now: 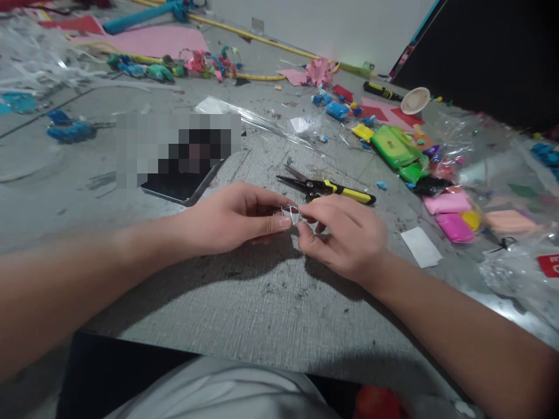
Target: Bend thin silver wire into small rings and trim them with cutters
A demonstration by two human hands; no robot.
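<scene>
Between my two hands is a small piece of bent silvery wire (291,213), shaped like a little open frame. My left hand (231,220) pinches its left side between thumb and fingers. At its right end, the thumb and forefinger of my right hand (345,233) close on the wire. Just beyond my right hand lie pliers (347,192) with black and yellow handles, their dark jaws apart and pointing left. A dark phone (181,185), partly blurred out, rests past my left hand.
Thin straight wires (271,125) lie beyond the pliers. On the right are colourful clay packets (395,145), a white paper piece (421,246) and clear plastic bags (502,273). Blue fuzzy craft pieces (72,131) sit at the left. Pink sheets (152,42) and a yellow stick (257,39) lie farther back.
</scene>
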